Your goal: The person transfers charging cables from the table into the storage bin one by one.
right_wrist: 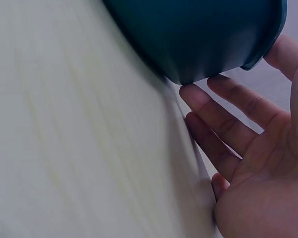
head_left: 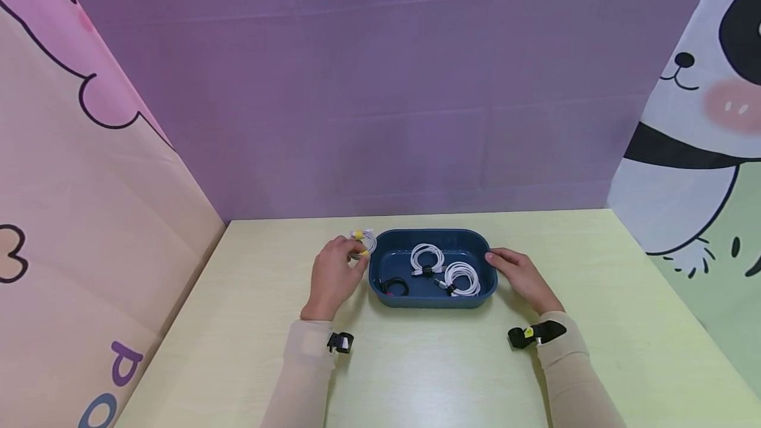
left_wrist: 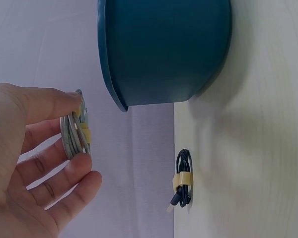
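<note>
Purple backdrop cloth [head_left: 386, 84] hangs behind a pale desk [head_left: 440, 375], with cartoon-printed panels on either side. Near the far edge stands a blue box [head_left: 431, 303] holding two coiled white cables [head_left: 475, 277] with dark ties and one small black cable [head_left: 388, 281].

Just outside the box's left end, the left hand [head_left: 336, 277] pinches the yellow-tied cable [head_left: 371, 238] between thumb and fingers, raised off the desk. At the opposite end, the right hand [head_left: 524, 277] grips the box, thumb at the rim and fingers against the outer wall. One more dark coil [left_wrist: 184, 179], bound with a cream tie, shows in the left wrist view, lying on the desk outside the box.

The yellow-tied cable is probably light, springy rather than stiff, and hard to break; its loops could splay if squeezed unevenly, so a tied section looks the surest hold. The box seems rigid, smooth and perhaps a little slippery, with its rim the natural place to steady it.
</note>
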`<action>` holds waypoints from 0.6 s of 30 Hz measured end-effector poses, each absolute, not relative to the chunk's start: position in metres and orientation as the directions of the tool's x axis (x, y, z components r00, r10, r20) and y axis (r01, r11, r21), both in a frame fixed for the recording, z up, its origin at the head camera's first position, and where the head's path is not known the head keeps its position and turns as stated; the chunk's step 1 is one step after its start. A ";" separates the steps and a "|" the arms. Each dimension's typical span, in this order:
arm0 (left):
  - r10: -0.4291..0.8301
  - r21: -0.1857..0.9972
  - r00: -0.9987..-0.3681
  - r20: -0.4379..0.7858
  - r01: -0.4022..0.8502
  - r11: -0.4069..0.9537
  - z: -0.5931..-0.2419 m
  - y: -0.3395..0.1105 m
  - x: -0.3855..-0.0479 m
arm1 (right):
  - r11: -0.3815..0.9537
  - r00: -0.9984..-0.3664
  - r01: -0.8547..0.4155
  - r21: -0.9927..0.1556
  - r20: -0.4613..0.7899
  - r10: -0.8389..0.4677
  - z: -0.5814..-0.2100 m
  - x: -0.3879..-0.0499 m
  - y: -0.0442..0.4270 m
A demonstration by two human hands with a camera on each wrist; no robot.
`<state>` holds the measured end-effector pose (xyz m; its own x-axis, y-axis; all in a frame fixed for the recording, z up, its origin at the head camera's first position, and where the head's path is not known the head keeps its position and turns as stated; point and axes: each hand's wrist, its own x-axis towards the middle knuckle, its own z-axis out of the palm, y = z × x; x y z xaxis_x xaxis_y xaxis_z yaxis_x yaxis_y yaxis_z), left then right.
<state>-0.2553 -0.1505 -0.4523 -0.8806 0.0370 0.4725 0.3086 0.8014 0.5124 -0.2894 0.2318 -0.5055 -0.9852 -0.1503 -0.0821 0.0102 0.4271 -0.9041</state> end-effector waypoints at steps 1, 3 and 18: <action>0.037 0.514 -0.881 0.471 0.308 0.800 -0.452 -0.150 -0.255 | 0.429 -0.985 0.009 -0.903 -0.082 -0.152 -0.506 -0.290 0.232; 0.039 0.511 -0.881 0.472 0.309 0.802 -0.452 -0.149 -0.254 | 0.433 -0.985 0.005 -0.901 -0.079 -0.153 -0.507 -0.290 0.232; 0.077 0.490 -0.875 0.479 0.339 0.803 -0.455 -0.145 -0.256 | 0.434 -0.986 0.010 -0.901 -0.082 -0.148 -0.507 -0.290 0.233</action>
<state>-0.2559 -0.1453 -0.4551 -0.8746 0.0765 0.4787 0.3387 0.8030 0.4904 -0.2898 0.2329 -0.5069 -0.9856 -0.1479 -0.0821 0.0100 0.4336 -0.9010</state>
